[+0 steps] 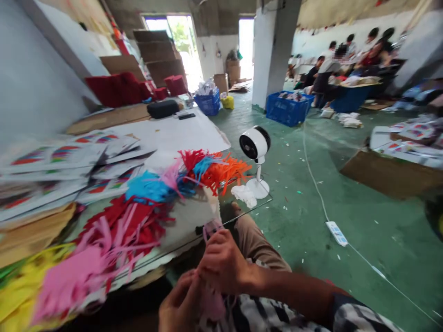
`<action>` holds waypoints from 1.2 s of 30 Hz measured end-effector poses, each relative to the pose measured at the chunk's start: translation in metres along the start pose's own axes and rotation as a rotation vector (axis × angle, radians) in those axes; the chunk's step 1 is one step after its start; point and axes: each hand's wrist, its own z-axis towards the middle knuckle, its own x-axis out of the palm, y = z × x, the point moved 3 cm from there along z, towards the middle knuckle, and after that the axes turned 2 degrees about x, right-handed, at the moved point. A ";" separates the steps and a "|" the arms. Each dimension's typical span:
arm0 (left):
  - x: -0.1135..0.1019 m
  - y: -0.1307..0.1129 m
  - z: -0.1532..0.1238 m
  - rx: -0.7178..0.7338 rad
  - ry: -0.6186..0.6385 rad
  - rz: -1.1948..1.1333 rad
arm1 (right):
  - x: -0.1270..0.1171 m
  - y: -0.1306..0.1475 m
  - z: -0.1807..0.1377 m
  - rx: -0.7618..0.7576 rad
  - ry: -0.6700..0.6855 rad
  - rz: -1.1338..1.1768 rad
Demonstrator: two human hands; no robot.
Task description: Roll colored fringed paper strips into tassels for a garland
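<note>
Left hand (180, 302) and right hand (224, 263) are partly hiding a pink piece (212, 305), pinching it in bent fingers (215, 251) beside the near edge of the tabletop (188, 216). The view is cropping the left hand.

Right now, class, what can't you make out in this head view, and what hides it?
All in the head view:
1. Pink piece: partly hidden by the right hand.
2. Left hand: lower part cut off by the bottom edge.
3. Printed sheets: details blurred.
4. Power strip: markings too small to read.
5. Dark object: blurred, cut off by the right edge.
</note>
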 end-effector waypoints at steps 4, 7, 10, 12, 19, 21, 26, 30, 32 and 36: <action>0.006 -0.009 -0.008 -0.046 0.048 -0.130 | -0.016 0.014 0.002 0.255 0.036 0.273; 0.012 -0.013 -0.012 -0.052 0.078 -0.237 | -0.029 0.017 0.002 0.325 0.108 0.367; 0.015 -0.023 -0.008 -0.031 -0.026 -0.408 | -0.034 0.015 0.001 0.351 0.194 0.541; 0.013 -0.032 0.000 -0.016 -0.106 -0.544 | -0.030 0.016 -0.001 0.350 0.263 0.638; -0.038 -0.066 0.027 0.172 -0.257 -0.588 | 0.003 0.013 -0.019 0.179 0.518 0.364; -0.055 -0.067 0.025 0.200 -0.316 -0.551 | 0.003 0.009 -0.017 0.137 0.493 0.255; -0.053 -0.060 0.013 0.248 -0.347 -0.451 | -0.019 0.022 0.024 0.178 0.260 0.278; -0.032 -0.059 0.009 0.244 -0.248 -0.341 | -0.020 0.044 0.062 0.117 0.229 0.413; -0.027 -0.061 0.010 0.241 -0.185 -0.300 | -0.014 0.046 0.073 0.115 0.232 0.447; -0.026 -0.057 0.020 0.181 -0.092 -0.303 | -0.001 0.041 0.082 0.074 0.219 0.410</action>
